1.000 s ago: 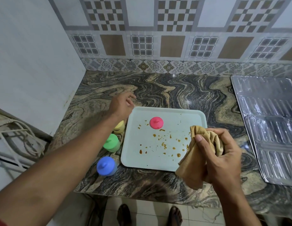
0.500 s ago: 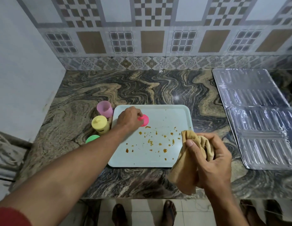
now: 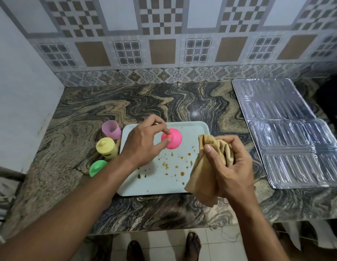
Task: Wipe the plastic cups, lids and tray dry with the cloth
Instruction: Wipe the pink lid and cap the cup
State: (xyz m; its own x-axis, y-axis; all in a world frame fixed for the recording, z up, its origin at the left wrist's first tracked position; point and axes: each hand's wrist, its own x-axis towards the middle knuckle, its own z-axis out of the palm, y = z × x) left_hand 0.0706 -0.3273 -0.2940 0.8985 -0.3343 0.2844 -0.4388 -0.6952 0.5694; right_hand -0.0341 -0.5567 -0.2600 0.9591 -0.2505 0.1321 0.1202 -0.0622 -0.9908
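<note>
Your marbled stone counter (image 3: pixel 164 102) runs under everything, with the patterned tile wall behind it. Take the pale tray (image 3: pixel 164 185) at the counter's front as your landmark. Well to the right of the tray, a ribbed, shiny metal drainboard (image 3: pixel 288 132) lies flat on the stone, reaching from the wall almost to the front edge. The tray itself lies flat and is spattered with brown drops and smears (image 3: pixel 175 164) across its middle and right half. Your right hand (image 3: pixel 231 166) hangs over the tray's right edge, fingers curled tight round a bunched tan cloth (image 3: pixel 205 178), thumb pressed against the folds; a loose tail of the cloth droops down past the tray's near right corner. Your left hand (image 3: pixel 143 142) reaches in over the tray's left side, and its thumb and fingertips pinch the small knob on top of the pink lid (image 3: pixel 173 138). That lid sits in the tray's far half, near the middle; you cannot tell from here whether it is lifted off the surface or touching it. Just off the tray's left edge, three cups stand in a row on the stone: a pink cup (image 3: pixel 111 129) with no lid beside the tray's far left corner, a yellow cup (image 3: pixel 106 147) with its lid on just in front of that, and a green lidded cup (image 3: pixel 97 167) nearest you, partly hidden by your left forearm.
</note>
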